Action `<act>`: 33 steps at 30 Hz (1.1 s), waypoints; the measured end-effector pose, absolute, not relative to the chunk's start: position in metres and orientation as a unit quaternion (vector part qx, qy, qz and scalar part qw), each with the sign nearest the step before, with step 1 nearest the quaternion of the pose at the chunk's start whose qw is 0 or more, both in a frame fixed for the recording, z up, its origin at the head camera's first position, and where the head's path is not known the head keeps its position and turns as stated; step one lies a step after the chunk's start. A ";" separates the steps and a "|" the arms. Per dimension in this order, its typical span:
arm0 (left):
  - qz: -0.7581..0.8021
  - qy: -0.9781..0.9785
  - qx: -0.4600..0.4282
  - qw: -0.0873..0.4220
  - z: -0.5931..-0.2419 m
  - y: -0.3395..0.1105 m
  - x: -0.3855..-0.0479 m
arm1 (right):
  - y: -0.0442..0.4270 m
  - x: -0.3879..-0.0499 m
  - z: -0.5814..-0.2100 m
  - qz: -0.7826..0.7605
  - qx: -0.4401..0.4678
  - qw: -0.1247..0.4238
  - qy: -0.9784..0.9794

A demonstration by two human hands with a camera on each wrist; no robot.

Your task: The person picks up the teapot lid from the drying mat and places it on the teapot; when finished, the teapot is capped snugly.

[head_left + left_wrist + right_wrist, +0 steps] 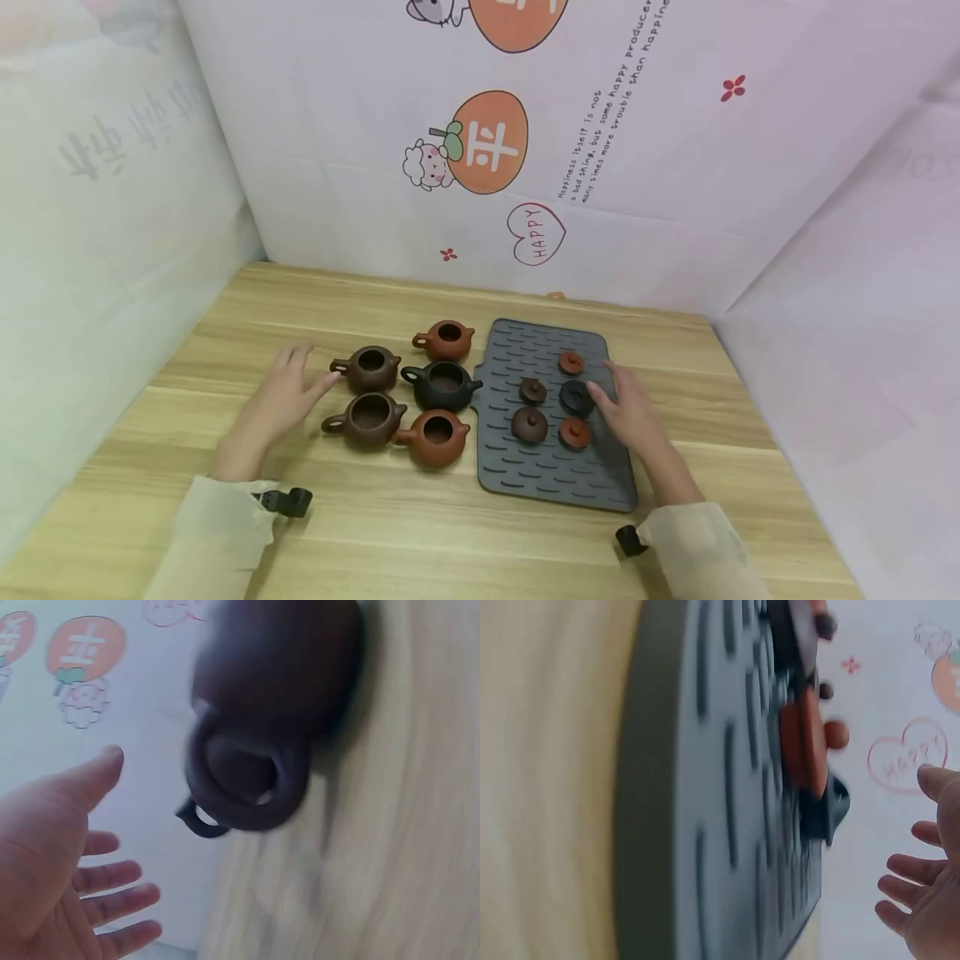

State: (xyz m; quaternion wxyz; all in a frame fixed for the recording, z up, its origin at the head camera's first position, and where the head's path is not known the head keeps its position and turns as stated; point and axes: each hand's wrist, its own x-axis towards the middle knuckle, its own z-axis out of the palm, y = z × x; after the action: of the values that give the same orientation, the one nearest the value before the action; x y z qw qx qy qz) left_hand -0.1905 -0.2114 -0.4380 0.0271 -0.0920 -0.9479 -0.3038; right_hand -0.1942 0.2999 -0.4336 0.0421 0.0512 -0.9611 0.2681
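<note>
My left hand (277, 400) hovers left of the lidless teapots, fingers spread and holding nothing. Nearest to it are a dark brown teapot (369, 369) and another brown teapot (366, 422), their handles towards that hand. A black teapot (442, 395), a small reddish teapot (447, 340) and a larger reddish teapot (435, 442) stand to their right. Over the right side of a grey mat (555, 483) is my right hand (632, 408), fingers spread, thumb close by a black lid (576, 398); whether they touch, I cannot tell. In the left wrist view, a dark handle (251, 814) looms close.
Other lids lie on the mat: a reddish one (571, 362) at the back, a second reddish one (574, 433), a small brown one (533, 391) and a larger brown one (529, 425). Printed white sheets (337, 125) wall in the wooden table (390, 533).
</note>
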 end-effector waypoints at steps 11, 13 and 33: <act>-0.372 -0.919 -0.131 -0.015 -0.440 -0.194 -0.172 | 0.261 -0.176 -0.433 0.317 0.093 0.067 -0.942; -0.375 -0.917 -0.135 -0.033 -0.442 -0.192 -0.169 | 0.255 -0.174 -0.435 0.318 0.101 0.060 -0.941; -0.423 -0.884 -0.179 -0.085 -0.457 -0.187 -0.173 | 0.227 -0.168 -0.446 0.269 0.132 -0.011 -0.954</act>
State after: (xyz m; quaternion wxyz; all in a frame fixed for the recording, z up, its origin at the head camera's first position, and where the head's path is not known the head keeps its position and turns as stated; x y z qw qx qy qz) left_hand -0.1731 -0.1866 -0.4572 -0.0849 -0.1793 -0.8839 -0.4234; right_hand -0.1685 0.2269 -0.4460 -0.0108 0.1321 -0.9541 0.2686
